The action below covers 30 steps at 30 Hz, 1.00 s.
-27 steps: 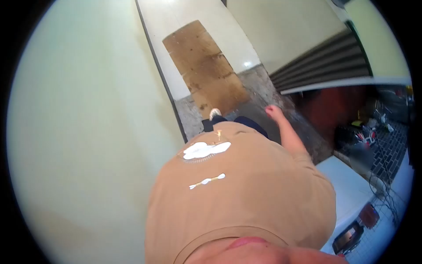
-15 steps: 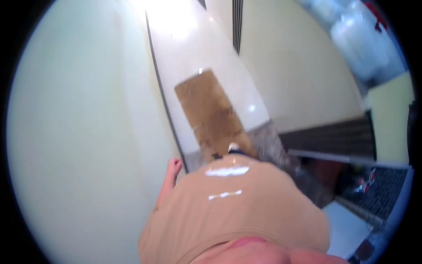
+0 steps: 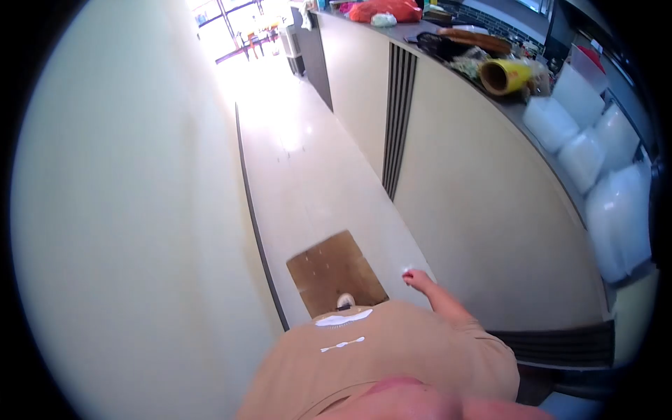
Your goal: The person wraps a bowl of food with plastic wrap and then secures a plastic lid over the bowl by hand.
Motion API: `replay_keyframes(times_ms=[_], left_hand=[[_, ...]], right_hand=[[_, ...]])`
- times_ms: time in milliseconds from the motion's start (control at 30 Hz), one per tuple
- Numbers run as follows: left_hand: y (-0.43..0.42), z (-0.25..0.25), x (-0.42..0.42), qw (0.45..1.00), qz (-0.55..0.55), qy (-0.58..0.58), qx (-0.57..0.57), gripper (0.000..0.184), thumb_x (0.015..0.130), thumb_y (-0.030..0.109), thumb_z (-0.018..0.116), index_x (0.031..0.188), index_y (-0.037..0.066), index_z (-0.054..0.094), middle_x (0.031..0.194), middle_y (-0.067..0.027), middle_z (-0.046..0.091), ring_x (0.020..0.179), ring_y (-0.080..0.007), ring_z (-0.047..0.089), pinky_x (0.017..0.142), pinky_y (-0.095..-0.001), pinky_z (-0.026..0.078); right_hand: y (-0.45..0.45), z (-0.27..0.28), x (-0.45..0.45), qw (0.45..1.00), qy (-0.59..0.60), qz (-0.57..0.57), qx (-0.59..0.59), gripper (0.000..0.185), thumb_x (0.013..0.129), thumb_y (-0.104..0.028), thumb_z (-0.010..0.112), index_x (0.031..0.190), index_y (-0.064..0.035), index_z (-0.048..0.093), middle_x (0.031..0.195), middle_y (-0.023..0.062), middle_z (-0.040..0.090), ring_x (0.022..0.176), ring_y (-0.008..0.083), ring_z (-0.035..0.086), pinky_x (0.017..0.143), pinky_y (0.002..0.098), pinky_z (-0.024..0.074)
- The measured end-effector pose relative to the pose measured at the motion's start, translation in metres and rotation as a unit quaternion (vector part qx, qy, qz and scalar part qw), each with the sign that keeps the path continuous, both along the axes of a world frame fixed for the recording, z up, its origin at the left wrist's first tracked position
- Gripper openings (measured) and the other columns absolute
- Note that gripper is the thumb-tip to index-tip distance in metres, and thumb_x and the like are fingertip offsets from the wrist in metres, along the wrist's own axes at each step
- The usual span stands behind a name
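My right hand (image 3: 418, 278) swings out in front of my body, beside the pale panel of the counter (image 3: 483, 203). Its fingers are curled closed, and nothing shows in them. My left hand is out of view. Below me, a flattened brown cardboard sheet (image 3: 334, 273) lies on the glossy white floor. The tip of one shoe (image 3: 346, 301) shows over its near part.
A plain wall (image 3: 140, 210) runs along my left. On the countertop to my right are a yellow-wrapped roll (image 3: 505, 75), white plastic containers or bags (image 3: 616, 217) and a red bag (image 3: 385, 10). A suitcase (image 3: 292, 50) stands farther down the passage, near bright windows (image 3: 222, 28).
I have moved forward along the passage, and my view has lifted to take in the countertop and far windows. My left hand has left view; my right hand has come into it.
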<state>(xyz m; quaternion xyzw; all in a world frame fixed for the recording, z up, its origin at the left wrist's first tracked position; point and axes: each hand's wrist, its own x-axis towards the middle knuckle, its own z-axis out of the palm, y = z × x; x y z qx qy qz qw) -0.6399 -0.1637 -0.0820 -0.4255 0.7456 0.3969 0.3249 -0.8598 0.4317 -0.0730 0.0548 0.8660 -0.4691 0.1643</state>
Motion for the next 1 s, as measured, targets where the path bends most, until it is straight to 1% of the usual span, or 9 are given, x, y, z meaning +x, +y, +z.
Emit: replay_keyframes(times_ms=[100,200,367,467,600,667,733,867,1000], left_hand=[[-0.049,-0.027,-0.142,0.999,0.022,0.031,0.000,0.020,0.086,0.021,0.059,0.095,0.003,0.064,0.075,-0.0090,0.065,0.063,-0.0161,0.061,0.056,-0.0293,0.049],[-0.054,-0.027,-0.326,0.987,-0.007,0.158,0.018,0.020,0.085,0.020,0.060,0.094,0.002,0.064,0.074,-0.0093,0.065,0.061,-0.0164,0.061,0.054,-0.0289,0.049],[0.050,0.106,-0.603,0.943,-0.116,0.304,0.065,0.020,0.086,0.017,0.059,0.100,0.003,0.064,0.082,-0.0075,0.066,0.069,-0.0153,0.063,0.060,-0.0290,0.050],[0.082,0.095,-0.674,0.934,-0.165,0.302,0.100,0.019,0.087,0.016,0.059,0.102,0.004,0.063,0.085,-0.0067,0.066,0.073,-0.0153,0.064,0.063,-0.0296,0.051],[0.058,0.067,-0.751,0.934,-0.250,0.239,0.094,0.019,0.088,0.017,0.059,0.101,0.004,0.063,0.083,-0.0052,0.066,0.073,-0.0147,0.063,0.063,-0.0313,0.050],[0.037,0.060,-0.764,0.925,-0.328,0.185,0.042,0.016,0.087,0.014,0.059,0.098,0.004,0.064,0.080,-0.0044,0.066,0.067,-0.0154,0.062,0.058,-0.0325,0.050],[0.015,0.056,-0.788,0.942,-0.309,0.126,0.027,0.015,0.087,0.014,0.059,0.096,0.004,0.064,0.079,-0.0044,0.065,0.065,-0.0151,0.061,0.057,-0.0319,0.049],[-0.023,0.041,-0.844,0.977,-0.204,0.058,0.025,0.012,0.087,0.014,0.059,0.093,0.004,0.064,0.076,-0.0045,0.064,0.062,-0.0146,0.059,0.054,-0.0307,0.047],[-0.044,0.033,-0.934,0.991,-0.112,0.053,0.045,0.010,0.086,0.013,0.058,0.089,0.005,0.063,0.073,-0.0046,0.063,0.058,-0.0140,0.058,0.051,-0.0296,0.046]], right_hand=[[-0.024,0.002,-0.051,0.973,-0.228,-0.018,0.025,0.027,0.080,-0.023,0.064,0.099,-0.0043,0.068,0.082,0.0083,0.068,0.071,0.0162,0.063,0.066,0.0313,0.0515],[-0.024,-0.008,-0.086,0.979,-0.180,0.092,0.024,0.028,0.081,-0.022,0.065,0.101,-0.0045,0.068,0.083,0.0069,0.067,0.069,0.0154,0.062,0.063,0.0307,0.0511],[-0.018,0.077,-0.219,0.973,-0.172,-0.130,-0.089,0.030,0.082,-0.022,0.065,0.106,-0.0041,0.067,0.089,0.0050,0.068,0.078,0.0143,0.063,0.070,0.0293,0.0504],[0.002,0.086,-0.320,0.982,-0.088,-0.147,-0.085,0.031,0.084,-0.021,0.065,0.109,-0.0039,0.065,0.092,0.0042,0.068,0.083,0.0135,0.063,0.075,0.0277,0.0503],[-0.023,0.204,-0.504,0.978,0.175,-0.106,-0.036,0.027,0.085,-0.017,0.065,0.108,-0.0036,0.064,0.095,0.0056,0.066,0.085,0.0140,0.061,0.076,0.0278,0.0492],[-0.038,0.304,-0.580,0.978,0.203,-0.052,0.026,0.026,0.085,-0.014,0.065,0.108,-0.0030,0.062,0.106,0.0101,0.063,0.096,0.0194,0.061,0.082,0.0313,0.0491],[-0.030,0.371,-0.651,0.882,0.452,0.028,0.131,0.029,0.082,-0.015,0.068,0.108,-0.0044,0.061,0.109,0.0131,0.061,0.102,0.0278,0.059,0.087,0.0356,0.0476],[0.000,0.483,-0.767,0.797,0.525,-0.027,0.298,0.032,0.078,-0.018,0.070,0.107,-0.0076,0.062,0.108,0.0132,0.061,0.109,0.0305,0.055,0.095,0.0401,0.0428],[0.026,0.561,-0.838,0.784,0.248,-0.137,0.552,0.052,0.079,-0.038,0.068,0.120,-0.0102,0.055,0.119,0.0137,0.057,0.113,0.0355,0.053,0.095,0.0493,0.0422]])
